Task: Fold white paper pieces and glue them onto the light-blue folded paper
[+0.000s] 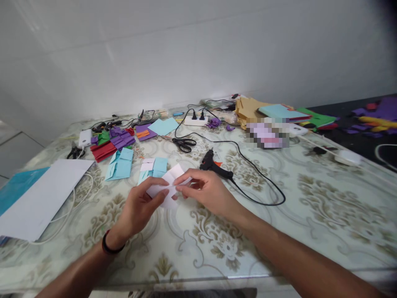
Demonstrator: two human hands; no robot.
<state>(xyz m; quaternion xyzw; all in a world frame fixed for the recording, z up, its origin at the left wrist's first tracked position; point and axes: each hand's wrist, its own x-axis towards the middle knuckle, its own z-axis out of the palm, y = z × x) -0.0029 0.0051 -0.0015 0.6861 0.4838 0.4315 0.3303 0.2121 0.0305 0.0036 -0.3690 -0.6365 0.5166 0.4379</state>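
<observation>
A small folded white paper piece (169,182) is pinched between both of my hands just above the patterned table (310,215). My left hand (139,207), with a black band at the wrist, grips the paper's lower left part. My right hand (206,191) holds its right edge with thumb and fingers. Just beyond the paper lie folded light-blue and white paper pieces (154,166) and another light-blue folded stack (120,164).
A black glue gun (214,164) with a looping cord lies right of my hands, black scissors (184,144) behind. Red, green and purple folded papers (113,142) sit far left, a white sheet (43,194) at the left edge, a power strip (196,120) and coloured paper stacks (279,114) at the back.
</observation>
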